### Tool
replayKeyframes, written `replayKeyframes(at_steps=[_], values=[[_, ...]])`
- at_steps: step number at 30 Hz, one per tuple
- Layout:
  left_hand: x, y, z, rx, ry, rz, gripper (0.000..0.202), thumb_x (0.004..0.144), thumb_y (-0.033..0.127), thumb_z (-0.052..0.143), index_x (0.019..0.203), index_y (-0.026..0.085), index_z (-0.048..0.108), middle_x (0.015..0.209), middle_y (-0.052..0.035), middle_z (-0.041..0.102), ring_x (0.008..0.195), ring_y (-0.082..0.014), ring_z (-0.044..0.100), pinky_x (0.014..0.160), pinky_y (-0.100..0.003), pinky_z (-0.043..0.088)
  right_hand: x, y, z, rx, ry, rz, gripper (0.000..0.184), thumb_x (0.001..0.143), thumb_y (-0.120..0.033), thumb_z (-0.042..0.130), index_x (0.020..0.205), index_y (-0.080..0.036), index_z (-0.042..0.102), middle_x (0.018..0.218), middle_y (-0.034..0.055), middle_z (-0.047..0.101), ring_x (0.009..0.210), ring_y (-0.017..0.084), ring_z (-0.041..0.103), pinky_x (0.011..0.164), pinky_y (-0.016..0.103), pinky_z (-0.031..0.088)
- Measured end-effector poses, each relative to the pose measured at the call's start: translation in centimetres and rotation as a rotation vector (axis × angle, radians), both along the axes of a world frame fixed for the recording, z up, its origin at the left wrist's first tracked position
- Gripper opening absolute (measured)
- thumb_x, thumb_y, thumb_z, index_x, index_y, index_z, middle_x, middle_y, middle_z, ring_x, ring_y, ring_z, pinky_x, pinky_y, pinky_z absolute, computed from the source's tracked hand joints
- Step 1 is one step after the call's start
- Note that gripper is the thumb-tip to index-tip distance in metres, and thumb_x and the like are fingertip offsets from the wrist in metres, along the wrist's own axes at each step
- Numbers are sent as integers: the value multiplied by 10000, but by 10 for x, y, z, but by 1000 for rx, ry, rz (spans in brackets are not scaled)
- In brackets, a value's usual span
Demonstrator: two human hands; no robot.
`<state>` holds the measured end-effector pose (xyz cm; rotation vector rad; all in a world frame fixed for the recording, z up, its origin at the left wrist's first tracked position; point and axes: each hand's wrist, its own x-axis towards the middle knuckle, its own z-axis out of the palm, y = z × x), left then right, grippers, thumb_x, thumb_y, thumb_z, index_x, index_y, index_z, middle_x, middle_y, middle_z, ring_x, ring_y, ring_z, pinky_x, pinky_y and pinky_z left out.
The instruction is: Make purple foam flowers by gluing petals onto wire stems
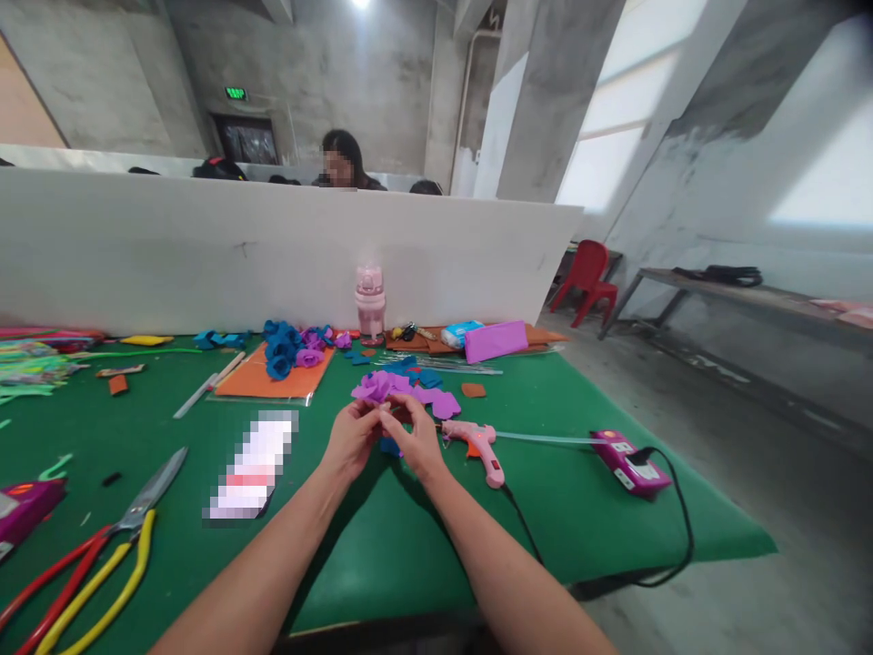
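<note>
My left hand point(350, 438) and my right hand point(417, 440) meet over the green table, thumbs and fingertips pinched together. At their tips is a purple paper flower point(374, 387), its lower part hidden by my fingers. Loose purple petals point(446, 404) and blue paper pieces point(429, 377) lie just beyond my hands. Close to my right hand rests a pink glue gun point(483, 444), a clear glue stick point(546, 438) extending from its back. Blue paper flowers point(279, 349) and purple ones point(310, 357) are heaped on an orange sheet point(249, 380) farther left.
Red-and-yellow-handled shears point(136, 518) and a blurred-out flat object point(252, 468) lie left. A purple power strip point(628, 466) with a black cord sits right. A pink bottle point(370, 305) stands against the white partition point(273, 246). Another person point(347, 164) is behind it.
</note>
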<state>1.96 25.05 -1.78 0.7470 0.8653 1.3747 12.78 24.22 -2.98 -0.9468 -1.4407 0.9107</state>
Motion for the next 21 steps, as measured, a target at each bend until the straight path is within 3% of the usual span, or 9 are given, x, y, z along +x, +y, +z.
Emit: replayKeyframes(at_steps=[10,16,21], values=[[6,-5,-1,107,73,4,412,503,220,801,880,110,676,771,-60,700,586,-128,602,544,-221,440,-1,-7,10,176,-152,-223,241,697,-267,614,911,-173,561,873,48,604,773,174,569,734,306,480],[5,-3,-8,174,105,-16,434,530,242,789,929,107,684,820,-95,712,759,-213,657,692,-297,488,-2,-4,9,148,-134,-234,194,699,-264,601,875,-185,575,840,35,619,768,177,571,726,299,477],[5,-2,-11,189,136,-16,421,536,228,783,926,98,691,806,-102,715,776,-227,659,749,-336,492,-1,-2,7,130,-104,-205,176,716,-247,586,881,-183,587,825,29,629,752,168,574,724,287,479]])
